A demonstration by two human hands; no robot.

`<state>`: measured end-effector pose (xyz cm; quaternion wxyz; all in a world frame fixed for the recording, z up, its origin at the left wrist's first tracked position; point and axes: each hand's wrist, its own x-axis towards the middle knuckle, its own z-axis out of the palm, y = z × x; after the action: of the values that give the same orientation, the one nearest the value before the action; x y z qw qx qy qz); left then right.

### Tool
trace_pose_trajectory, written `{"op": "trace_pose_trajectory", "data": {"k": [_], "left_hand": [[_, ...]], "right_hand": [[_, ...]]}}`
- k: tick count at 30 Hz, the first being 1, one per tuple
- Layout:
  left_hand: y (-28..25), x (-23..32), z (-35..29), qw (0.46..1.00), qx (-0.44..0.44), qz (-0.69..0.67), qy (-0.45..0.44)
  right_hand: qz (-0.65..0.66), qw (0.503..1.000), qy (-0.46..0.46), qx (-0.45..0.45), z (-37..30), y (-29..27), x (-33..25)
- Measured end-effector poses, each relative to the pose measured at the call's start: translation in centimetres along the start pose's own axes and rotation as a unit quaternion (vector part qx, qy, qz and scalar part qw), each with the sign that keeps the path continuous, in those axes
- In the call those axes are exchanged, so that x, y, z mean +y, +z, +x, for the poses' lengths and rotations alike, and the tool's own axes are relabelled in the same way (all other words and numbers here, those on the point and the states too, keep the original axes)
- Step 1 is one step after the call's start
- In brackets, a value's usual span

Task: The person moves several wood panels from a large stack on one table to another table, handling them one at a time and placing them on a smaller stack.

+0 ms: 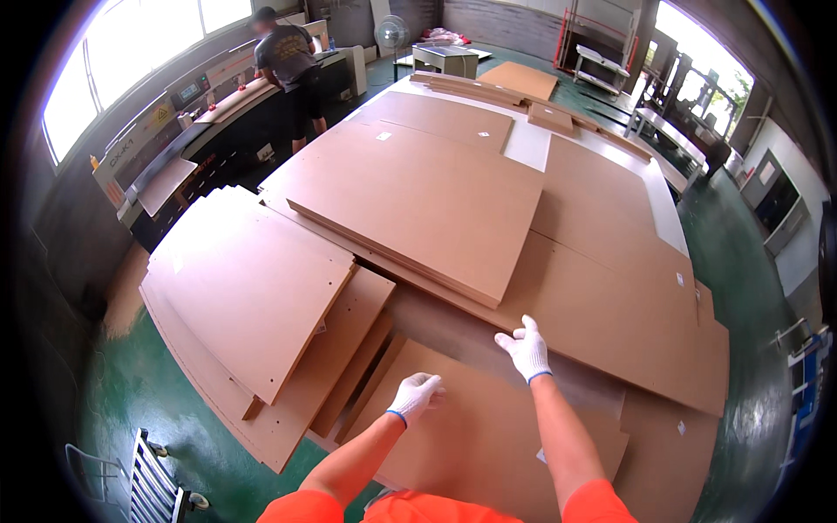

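Observation:
My left hand (417,397), in a white knit glove with a blue cuff, is above the near brown board (488,418). Its fingers are curled in, and nothing shows in them. Farther right and a little farther off, my right hand (525,351), gloved alike, has its thumb and fingers apart and holds nothing. It is close to the near edge of a large flat panel (610,305). Beyond my hands lies a stack of brown panels (418,200). To the left, another stack of panels (253,279) with small drilled holes has uneven edges.
A person (288,65) stands at a long machine (174,148) at the far left. A fan (391,35) and a metal cabinet (445,59) stand at the back. A slatted metal rack (157,479) is at lower left on the green floor (209,410). Narrow strips (471,91) lie along the far edge.

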<state>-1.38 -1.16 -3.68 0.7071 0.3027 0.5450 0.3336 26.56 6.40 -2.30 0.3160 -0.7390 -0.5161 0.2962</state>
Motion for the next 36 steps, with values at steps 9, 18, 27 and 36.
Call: {"op": "trace_pose_trajectory", "data": {"k": [9, 18, 27, 36], "left_hand": [[-2.3, 1.7, 1.2, 0.99, -0.067, -0.066, -0.106], [-1.2, 3.7, 3.8, 0.992, -0.078, -0.025, -0.101], [2.5, 9.6, 12.6, 0.991, 0.038, -0.112, 0.063], [7.3, 10.8, 5.4, 0.966, 0.094, -0.117, 0.212]], "right_hand": [[-0.091, 0.987, -0.126, -0.033, 10.8, 1.5, -5.4], [0.259, 0.947, 0.189, -0.006, 15.5, 1.0, -3.5], [0.367, 0.899, 0.238, 0.016, 2.1, 1.8, -0.8], [0.411, 0.891, 0.195, 0.0, -8.6, -6.2, -5.7]]}}
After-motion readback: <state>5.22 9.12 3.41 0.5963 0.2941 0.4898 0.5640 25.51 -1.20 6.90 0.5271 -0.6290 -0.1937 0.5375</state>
